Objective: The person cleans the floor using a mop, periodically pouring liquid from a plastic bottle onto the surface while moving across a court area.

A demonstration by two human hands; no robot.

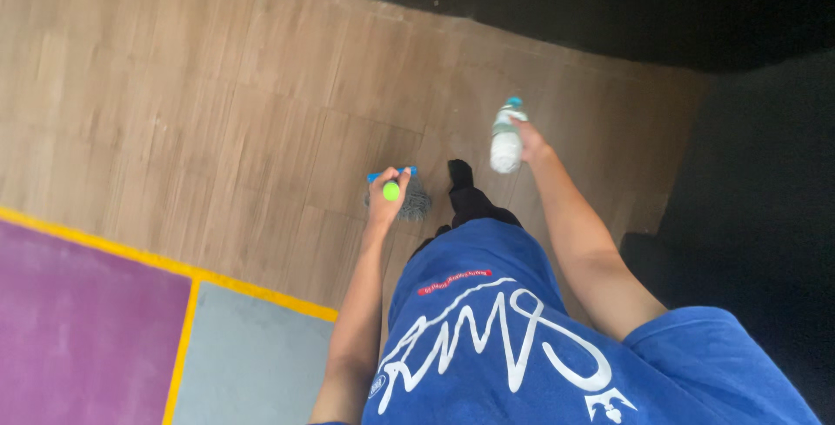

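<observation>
While both hands are occupied at the centre of the frame, a few risks can be judged. One mop [409,194], with a green-tipped handle and a grey stringy head lying on the wooden floor [217,112], is gripped by the left hand [386,192], whose fingers are curled tightly round the top of the handle. One clear plastic bottle [506,140] with a blue cap is held upright by the right hand [531,140], just right of centre; the fingers appear wrapped round its far side, though how firmly cannot be told, since they are largely hidden behind it.

A slip of the bottle is judged possible if that grip is loose, and liquid could be spilled onto the floor should the cap be unsealed. The mop handle, held only at its tip, could be tilted out of control. A trip could be caused by the mop head lying close beside the dark-socked foot [461,177].

Counted: one mop, one bottle, two hands, one visible foot, and at lower left one purple mat panel [78,321] and one grey panel [252,355], both edged in yellow.
</observation>
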